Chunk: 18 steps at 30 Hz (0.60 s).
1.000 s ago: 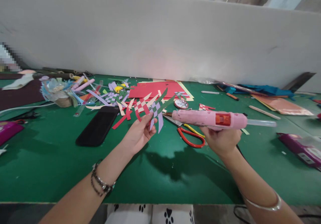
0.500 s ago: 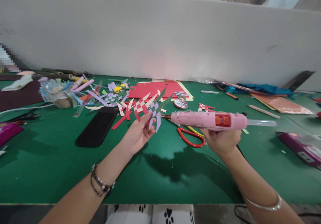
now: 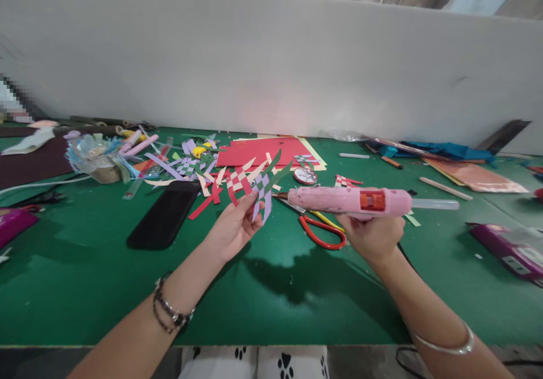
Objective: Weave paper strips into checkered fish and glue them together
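Glue gun (image 3: 328,199) shifted slightly left, beside woven paper (image 3: 263,185).

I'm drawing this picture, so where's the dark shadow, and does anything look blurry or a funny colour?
In the head view, a soft-edged dark shadow lies on the green table, below the pink glue gun; also in the head view, the pale board has a faint pink tint, and blocky squares hide a patch at the left edge.
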{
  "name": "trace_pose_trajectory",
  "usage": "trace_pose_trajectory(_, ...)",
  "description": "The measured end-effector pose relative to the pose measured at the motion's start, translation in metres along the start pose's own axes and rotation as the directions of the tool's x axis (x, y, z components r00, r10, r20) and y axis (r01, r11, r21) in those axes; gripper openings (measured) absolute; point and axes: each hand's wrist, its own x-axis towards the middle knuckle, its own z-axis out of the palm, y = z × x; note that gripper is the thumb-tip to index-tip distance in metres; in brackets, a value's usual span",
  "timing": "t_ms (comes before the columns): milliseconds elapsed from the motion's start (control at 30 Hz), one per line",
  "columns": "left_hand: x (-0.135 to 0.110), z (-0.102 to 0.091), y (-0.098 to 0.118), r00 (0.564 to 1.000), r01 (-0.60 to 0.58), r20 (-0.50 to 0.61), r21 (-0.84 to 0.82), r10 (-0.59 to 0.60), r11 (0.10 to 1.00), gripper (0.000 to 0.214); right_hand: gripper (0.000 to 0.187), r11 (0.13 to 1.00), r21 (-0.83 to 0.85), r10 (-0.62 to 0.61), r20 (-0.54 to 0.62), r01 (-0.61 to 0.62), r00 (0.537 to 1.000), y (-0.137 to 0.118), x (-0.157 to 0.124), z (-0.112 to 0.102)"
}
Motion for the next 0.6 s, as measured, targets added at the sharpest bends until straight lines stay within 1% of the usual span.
trace_pose_trajectory(67, -0.0003, 0.0001, -0.0003, 1.0, -0.003, 0.003, 0.003, 0.003, 1.0, 0.024, 0.036, 1.0, 0.006, -0.005, -0.012, 0.005, 1.0, 0.0003, 0.0002, 0.0002)
trace_pose_trajectory(200, -0.0007, 0.0004, -0.0008, 1.0, -0.018, 0.006, 0.013, 0.018, 1.0, 0.024, 0.03, 0.994, 0.033, -0.099, -0.096, 0.102, 0.99, -0.0002, 0.0037, -0.0015)
trace_pose_trajectory(267, -0.0002, 0.0004, -0.001, 1.0, -0.018, 0.002, 0.011, 0.018, 1.0, 0.027, 0.029, 0.991, 0.037, -0.123, -0.119, 0.128, 0.985, -0.0011, 0.0061, -0.0027)
trace_pose_trajectory(367, 0.0014, -0.0007, -0.0012, 1.0, -0.012, 0.008, 0.009, 0.012, 1.0, 0.028, 0.032, 0.992, 0.031, -0.12, -0.097, 0.124, 0.988, -0.0026, 0.0085, -0.0038)
trace_pose_trajectory(500, 0.0031, -0.0025, -0.0014, 1.0, -0.011, 0.028, 0.0, 0.011, 1.0, 0.025, 0.037, 0.997, 0.012, -0.077, -0.048, 0.077, 0.996, -0.003, 0.0083, -0.0026)
trace_pose_trajectory(600, 0.0028, -0.003, -0.0012, 1.0, -0.009, 0.03, -0.003, 0.009, 1.0, 0.025, 0.038, 0.999, 0.015, -0.049, -0.044, 0.049, 0.998, -0.0014, 0.007, -0.0009)
